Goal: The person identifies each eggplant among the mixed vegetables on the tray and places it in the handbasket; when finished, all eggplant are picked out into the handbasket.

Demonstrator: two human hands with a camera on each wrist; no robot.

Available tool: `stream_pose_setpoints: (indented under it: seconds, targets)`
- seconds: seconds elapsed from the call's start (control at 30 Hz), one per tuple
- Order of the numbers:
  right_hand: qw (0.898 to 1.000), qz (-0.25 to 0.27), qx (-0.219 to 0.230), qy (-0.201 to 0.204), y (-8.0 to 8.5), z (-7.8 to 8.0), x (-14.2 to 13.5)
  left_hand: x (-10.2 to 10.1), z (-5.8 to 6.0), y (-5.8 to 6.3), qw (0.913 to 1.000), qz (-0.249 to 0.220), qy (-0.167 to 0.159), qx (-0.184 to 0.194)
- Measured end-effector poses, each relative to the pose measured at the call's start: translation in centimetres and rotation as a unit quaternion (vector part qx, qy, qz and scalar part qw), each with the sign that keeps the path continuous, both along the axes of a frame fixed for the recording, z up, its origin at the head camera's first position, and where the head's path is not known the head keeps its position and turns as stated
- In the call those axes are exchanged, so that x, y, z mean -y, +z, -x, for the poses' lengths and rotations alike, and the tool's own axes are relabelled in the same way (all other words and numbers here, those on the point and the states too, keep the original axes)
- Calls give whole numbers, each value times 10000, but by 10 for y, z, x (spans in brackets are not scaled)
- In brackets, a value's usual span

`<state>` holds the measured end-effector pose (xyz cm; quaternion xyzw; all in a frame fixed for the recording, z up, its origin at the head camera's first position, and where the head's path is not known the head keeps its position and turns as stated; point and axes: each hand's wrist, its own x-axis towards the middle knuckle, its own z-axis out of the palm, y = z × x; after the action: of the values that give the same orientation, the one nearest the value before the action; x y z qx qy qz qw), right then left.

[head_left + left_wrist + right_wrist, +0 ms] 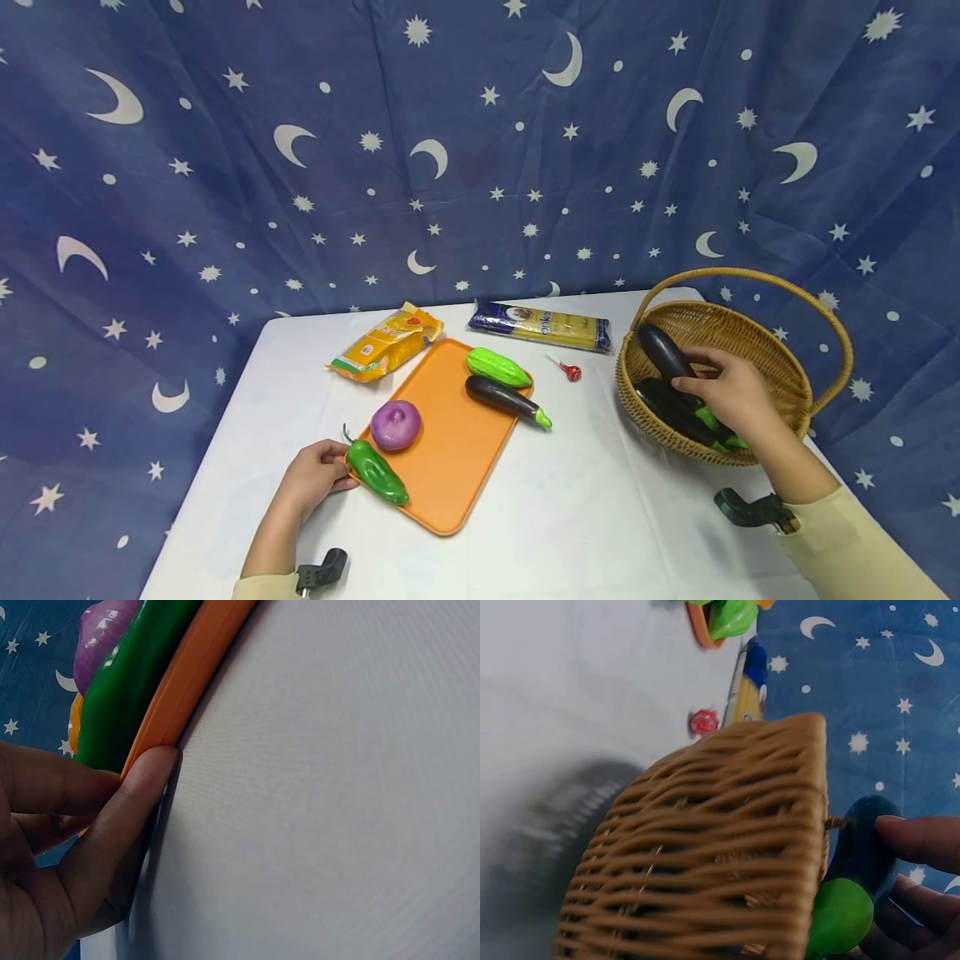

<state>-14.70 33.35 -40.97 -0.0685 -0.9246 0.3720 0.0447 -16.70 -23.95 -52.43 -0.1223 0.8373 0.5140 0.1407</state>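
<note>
My left hand (311,479) pinches the near-left edge of an orange tray (457,467); in the left wrist view thumb and fingers close on its rim (176,697). On the tray lie a green pepper (377,472) beside that hand, a purple onion (395,425), a dark eggplant (501,395) and a ridged green vegetable (497,367). At the right, my right hand (726,390) grips another eggplant (662,350) within the wicker basket (720,321). Its green cap (841,916) shows by the basket rim in the right wrist view. More dark eggplants (671,411) lie beneath it.
An orange-yellow packet (386,342) lies behind the tray's left side. At the table's back edge is a pack of spaghetti (543,325), with a red lollipop (572,372) in front of it. The basket's tall handle (750,273) arches over its opening. A blue curtain (480,167) hangs behind.
</note>
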Motion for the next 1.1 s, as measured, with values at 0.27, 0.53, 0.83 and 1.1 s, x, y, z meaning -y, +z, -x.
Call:
stream_pose_setpoints:
  seconds: [0.27,0.53,0.83,1.1]
  targets:
    - [9989,-415,202,-22,-10,0,-14,0,0,-1,10000,-51,-17,-42]
    - [9968,-629,490,-99,-16,-1,-19,0,1,-2,10000,-72,0,-38]
    - [9939,-757,807,-49,-20,-2,-21,0,0,1,9998,-180,-24,-50]
    - [9900,-950,1033,123,-23,0,-18,1,1,0,9998,-204,-25,-10]
